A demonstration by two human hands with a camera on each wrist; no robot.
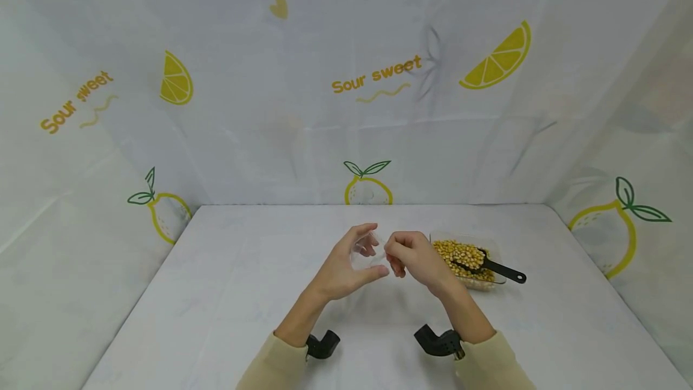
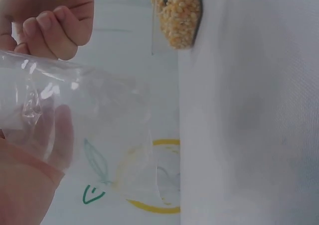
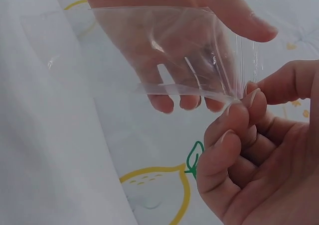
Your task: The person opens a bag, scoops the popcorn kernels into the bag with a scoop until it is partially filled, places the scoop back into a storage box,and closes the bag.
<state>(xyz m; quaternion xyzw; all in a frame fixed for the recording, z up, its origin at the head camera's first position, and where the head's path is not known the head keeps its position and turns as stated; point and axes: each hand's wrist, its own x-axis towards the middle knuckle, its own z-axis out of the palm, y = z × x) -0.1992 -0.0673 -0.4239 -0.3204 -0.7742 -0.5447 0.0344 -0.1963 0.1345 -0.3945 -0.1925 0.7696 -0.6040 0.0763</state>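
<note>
Here, clear bag (image 2: 109,105) in pinch of right hand (image 1: 417,257), left hand (image 1: 340,268) loose-fingered alongside, "Sour sweet" lettering (image 1: 377,74) on backdrop (image 1: 325,143).

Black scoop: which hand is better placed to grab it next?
Likely the right hand: it's nearer the scoop, though it's pinching the clear bag. The left hand sits farther away.

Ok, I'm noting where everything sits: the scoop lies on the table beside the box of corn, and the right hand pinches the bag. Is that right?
Not quite: the scoop isn't lying on the table beside the box. The head view shows it resting in the corn inside that box. The right hand does pinch the bag.
</note>
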